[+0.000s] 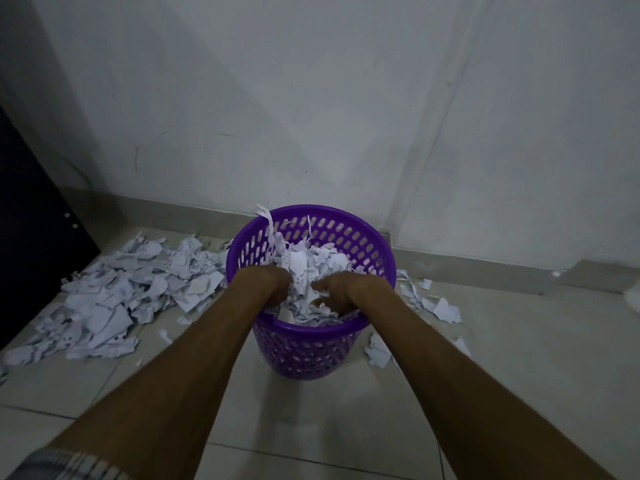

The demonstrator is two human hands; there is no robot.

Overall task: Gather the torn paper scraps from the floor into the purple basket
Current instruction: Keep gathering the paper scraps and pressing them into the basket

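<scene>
Both forearms reach into the purple basket, which stands on the tiled floor. The left hand and right hand are sunk among the paper scraps inside (fingers buried, so I cannot tell their grip). A large scrap pile lies left of the basket, smaller bits lie right, and the white wall rises behind.

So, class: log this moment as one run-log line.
left hand, right hand: in purple basket, pressing scraps | floor pile: remaining
</scene>
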